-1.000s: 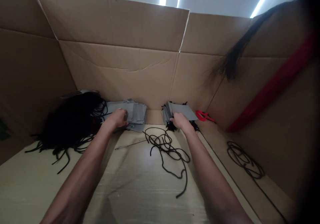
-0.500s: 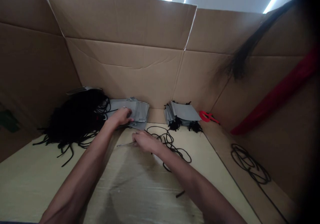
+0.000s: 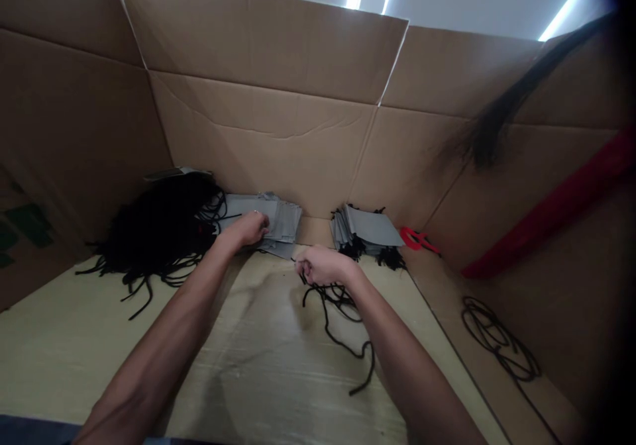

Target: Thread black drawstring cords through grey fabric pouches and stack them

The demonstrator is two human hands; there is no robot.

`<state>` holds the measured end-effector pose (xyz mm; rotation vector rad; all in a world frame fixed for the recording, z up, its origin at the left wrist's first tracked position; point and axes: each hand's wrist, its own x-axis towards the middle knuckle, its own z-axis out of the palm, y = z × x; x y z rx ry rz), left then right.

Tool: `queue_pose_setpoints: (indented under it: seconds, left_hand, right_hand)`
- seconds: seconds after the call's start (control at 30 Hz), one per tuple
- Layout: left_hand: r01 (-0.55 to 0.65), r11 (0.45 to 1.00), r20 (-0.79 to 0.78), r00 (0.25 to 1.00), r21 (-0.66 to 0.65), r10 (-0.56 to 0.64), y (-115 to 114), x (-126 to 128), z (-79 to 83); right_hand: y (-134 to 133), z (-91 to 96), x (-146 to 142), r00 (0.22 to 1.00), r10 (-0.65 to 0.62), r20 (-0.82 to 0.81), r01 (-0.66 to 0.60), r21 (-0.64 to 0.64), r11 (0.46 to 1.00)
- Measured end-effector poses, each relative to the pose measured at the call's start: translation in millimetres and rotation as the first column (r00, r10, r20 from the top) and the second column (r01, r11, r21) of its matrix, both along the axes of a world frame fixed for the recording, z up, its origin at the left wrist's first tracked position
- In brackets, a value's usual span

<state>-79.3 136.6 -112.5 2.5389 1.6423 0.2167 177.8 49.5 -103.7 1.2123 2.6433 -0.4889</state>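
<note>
My left hand [image 3: 254, 228], a ring on one finger, is curled down on the left pile of flat grey pieces [image 3: 285, 223], its fingers closed at the front edge of a piece. Just right of it, my right hand [image 3: 322, 265] is closed in a pinch above the table. Black cord [image 3: 325, 312] hangs from under its fingers and trails in loops toward me, ending on the tabletop. A small dark tip shows at the pinching fingers; whether the thin metal tool is still in that hand is hidden.
A large heap of black cords [image 3: 154, 233] lies at the left. Grey pieces with black cord ends [image 3: 375, 226] are stacked at the back right, beside red-handled scissors [image 3: 420, 240]. Coiled cord [image 3: 497, 339] lies further right. Cardboard walls [image 3: 268, 110] enclose the table [image 3: 258, 365].
My right hand has moved right, away from my left hand, and the loose cord has shifted with it. The thin metal tool no longer shows clearly. My left hand stays on the grey pile.
</note>
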Motion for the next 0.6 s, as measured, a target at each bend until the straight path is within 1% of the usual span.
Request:
queue_pose_setpoints:
  seconds: [0.13,0.2,0.27,0.33,0.43,0.5,0.6]
  left_hand:
    - [0.005,1.000,-0.014,1.000,-0.004,-0.005,-2.3,1.6,0.0]
    - [0.002,1.000,-0.007,1.000,-0.003,-0.002,-2.5,2.4,0.3]
    - [0.002,1.000,0.010,1.000,-0.010,-0.002,-2.0,2.0,1.2]
    - [0.001,1.000,0.037,0.999,-0.022,0.000,-1.6,0.6,2.4]
    - [-0.026,0.999,0.093,0.995,-0.033,0.029,-2.7,0.4,3.4]
    - [-0.057,0.998,0.143,0.988,-0.029,0.060,-4.5,3.3,3.8]
    - [-0.112,0.994,0.251,0.962,0.004,0.107,-8.1,10.4,7.8]
  right_hand:
    - [-2.5,-12.3,-7.5,0.994,0.039,0.098,-0.028,-0.109,0.994]
    - [-3.0,-15.7,-13.5,0.995,0.044,0.092,-0.033,-0.123,0.992]
    - [-3.1,-12.3,-14.8,0.998,0.042,0.043,-0.036,-0.117,0.992]
    - [-4.7,-1.4,-10.1,0.999,0.025,-0.047,-0.029,-0.092,0.995]
    - [-13.7,25.7,3.8,0.971,-0.025,-0.238,0.019,-0.028,0.999]
    - [-24.5,46.8,13.7,0.922,-0.053,-0.383,0.070,0.030,0.997]
    - [-44.4,75.4,25.1,0.810,-0.069,-0.582,0.172,0.124,0.977]
